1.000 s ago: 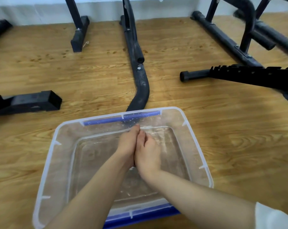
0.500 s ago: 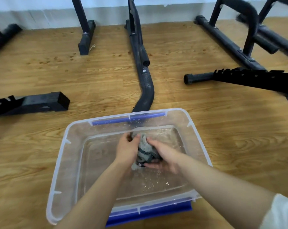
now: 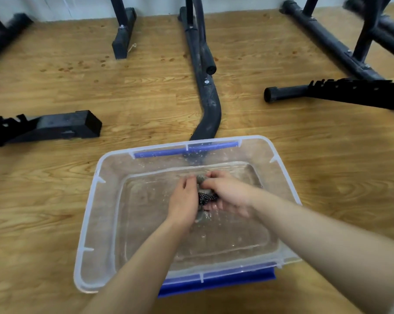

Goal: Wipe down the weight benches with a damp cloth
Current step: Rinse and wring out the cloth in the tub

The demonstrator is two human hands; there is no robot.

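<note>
A clear plastic tub with blue handles stands on the wooden floor and holds shallow water. Inside it, a bunched grey cloth with a dark dotted patch is squeezed between both hands. My left hand grips the cloth from the left, fingers curled around it. My right hand grips it from the right and above. Most of the cloth is hidden by the fingers. Water drips from the cloth into the tub.
Black bench frames lie around the tub: a curved tube straight ahead, a square foot at left, a notched bar at right, more legs by the far wall. Bare wooden floor lies between them.
My hands were pressed together over the water; they parted, showing the cloth. My right hand now wraps over its top, and the view has shifted slightly.
</note>
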